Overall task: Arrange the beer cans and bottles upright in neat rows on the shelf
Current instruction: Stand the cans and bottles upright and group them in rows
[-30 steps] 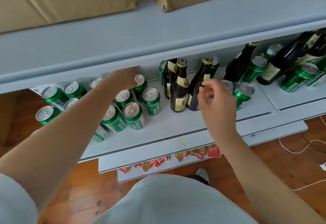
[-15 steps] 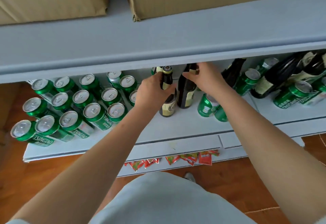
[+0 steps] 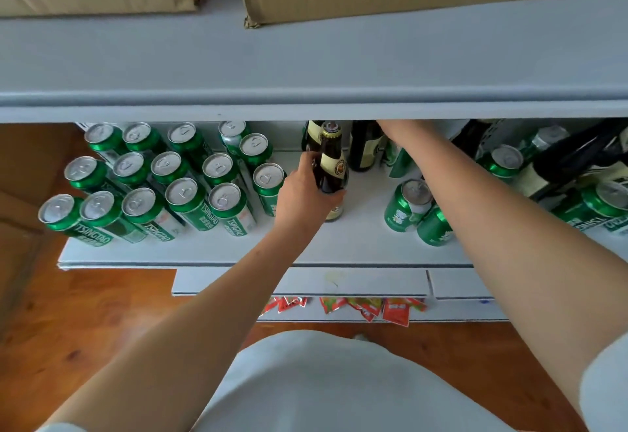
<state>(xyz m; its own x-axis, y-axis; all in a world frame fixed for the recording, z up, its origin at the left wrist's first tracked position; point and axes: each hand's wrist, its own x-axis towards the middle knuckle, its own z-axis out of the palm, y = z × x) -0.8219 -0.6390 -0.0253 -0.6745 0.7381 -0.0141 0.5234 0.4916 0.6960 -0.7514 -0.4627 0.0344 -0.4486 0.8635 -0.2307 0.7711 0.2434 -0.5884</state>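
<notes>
Under the grey shelf (image 3: 306, 251), a left hand (image 3: 302, 193) grips a brown bottle (image 3: 331, 173) beside ranked green cans (image 3: 183, 200); the right hand (image 3: 390, 125) reaches back, grip hidden; next, seemingly, lining bottles up

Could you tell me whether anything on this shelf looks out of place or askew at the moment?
Yes: right of the upright green cans, dark bottles lie tipped over other cans, not in rows.

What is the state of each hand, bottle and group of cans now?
Left hand: gripping the brown glass bottle.
Brown glass bottle: upright, held.
Right hand: mostly hidden under the upper shelf.
Green cans on the left: upright, in rows.
Dark bottles at right: lying down.
</notes>
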